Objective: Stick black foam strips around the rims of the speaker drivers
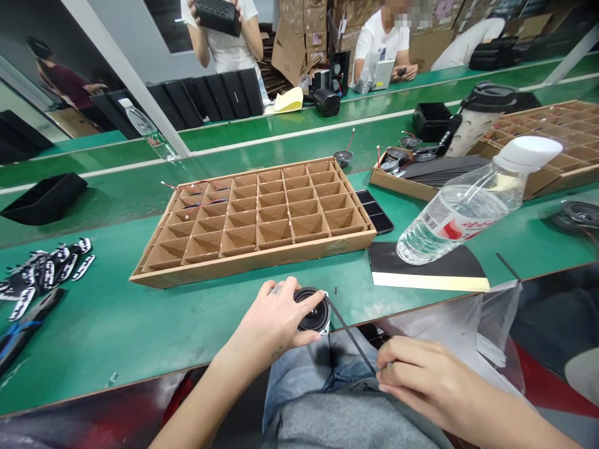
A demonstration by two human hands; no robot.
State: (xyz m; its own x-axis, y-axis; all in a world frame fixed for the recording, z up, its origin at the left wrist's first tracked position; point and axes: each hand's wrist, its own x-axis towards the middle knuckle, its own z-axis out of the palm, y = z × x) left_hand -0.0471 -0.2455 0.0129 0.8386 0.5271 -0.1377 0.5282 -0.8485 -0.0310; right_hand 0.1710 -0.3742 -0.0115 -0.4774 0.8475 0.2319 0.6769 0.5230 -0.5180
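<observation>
My left hand (276, 321) grips a small round black speaker (314, 310) at the near edge of the green table (140, 324), fingers curled round its rim. My right hand (421, 377) sits over my lap, its fingers pinched on the lower end of a thin black strip (349, 333) that runs up to the speaker. Just beyond stands a cardboard tray (255, 259) divided into several cells; a few cells at its far left hold parts with red wires.
A clear water bottle (472, 209) leans on black sheets (425, 265) to the right. A phone (374, 212), a clear plastic bag (468, 318) and more cardboard trays (552, 140) lie to the right. Black tags (47, 265) sit at the left. Other people work across the table.
</observation>
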